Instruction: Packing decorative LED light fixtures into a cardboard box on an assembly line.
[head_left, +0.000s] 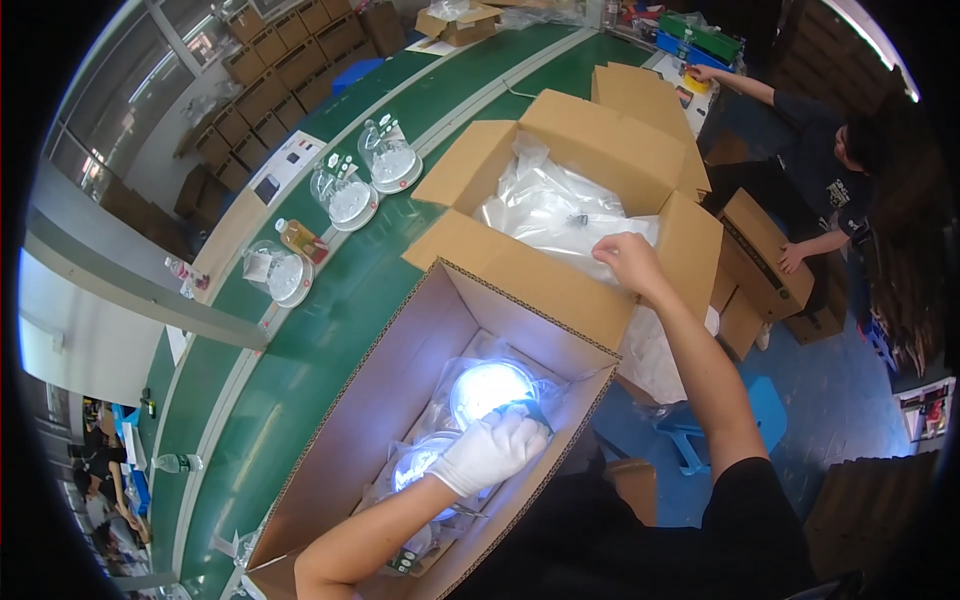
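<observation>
In a deep cardboard box [350, 400] in front of me, my left hand [495, 452] wears a white glove. Its fingers curl over the lower edge of a glowing round lamp [490, 390], where a dark green patch shows by the fingertips. A second lit lamp [418, 464] lies partly under the glove and wrist, among clear plastic wrap. My bare right hand [628, 262] is closed in a pinch above an open carton [560, 265], beside white plastic bags [545, 205] inside it. What the pinch holds, if anything, cannot be made out.
On the green conveyor [300, 370] stand clear domes with white bases [350, 203] and an amber bottle [302, 240]. A blue stool [690, 440] is at my right. Another person [840, 170] at far right handles a carton [765, 255]. Stacked cartons [300, 65] line the back.
</observation>
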